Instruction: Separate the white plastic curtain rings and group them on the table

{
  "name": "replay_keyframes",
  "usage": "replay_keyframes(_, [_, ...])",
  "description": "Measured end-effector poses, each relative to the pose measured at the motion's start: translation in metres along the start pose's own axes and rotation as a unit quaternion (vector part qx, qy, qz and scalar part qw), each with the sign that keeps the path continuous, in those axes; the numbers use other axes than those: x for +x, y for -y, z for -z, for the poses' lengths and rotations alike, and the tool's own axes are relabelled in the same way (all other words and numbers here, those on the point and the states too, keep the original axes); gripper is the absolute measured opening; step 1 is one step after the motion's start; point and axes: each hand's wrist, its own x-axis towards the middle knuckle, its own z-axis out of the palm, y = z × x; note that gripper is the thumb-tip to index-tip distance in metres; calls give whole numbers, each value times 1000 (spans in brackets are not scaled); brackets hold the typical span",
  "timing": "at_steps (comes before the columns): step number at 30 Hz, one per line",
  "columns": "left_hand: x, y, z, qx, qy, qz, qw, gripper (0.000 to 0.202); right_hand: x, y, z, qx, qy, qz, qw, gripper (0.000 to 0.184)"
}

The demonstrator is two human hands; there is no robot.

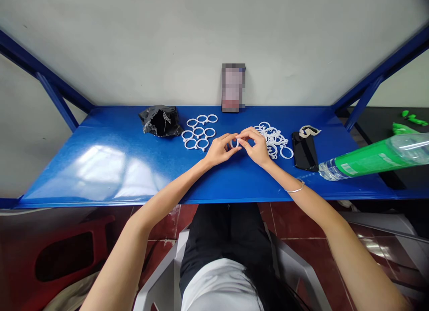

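My left hand (219, 149) and my right hand (256, 144) meet over the middle of the blue table (110, 163). Both pinch one small white plastic ring (235, 143) between their fingertips. Left of my hands, several white rings (200, 131) lie flat in neat rows. Right of my hands sits a tangled heap of white rings (276, 139). A thin bracelet (296, 187) circles my right wrist.
A crumpled black plastic bag (160, 120) lies at the back left. A black phone (304, 150) rests right of the heap, with a curled white strip (309, 131) behind it. A green-labelled bottle (372, 157) lies on its side at the right. A blurred card (233, 87) leans on the wall.
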Motion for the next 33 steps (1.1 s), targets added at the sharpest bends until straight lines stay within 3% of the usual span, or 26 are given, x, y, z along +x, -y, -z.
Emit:
replay_keyframes(14, [1, -1, 8, 16, 16, 0, 1000, 52, 1, 7, -2, 0, 11, -19, 1000, 25])
replay_keyframes(21, [2, 2, 6, 33, -6, 1, 999, 53, 1, 6, -1, 3, 5, -22, 1000, 27])
replay_keyframes(33, [1, -4, 5, 62, 55, 35, 996, 54, 1, 5, 0, -30, -3, -8, 1000, 27])
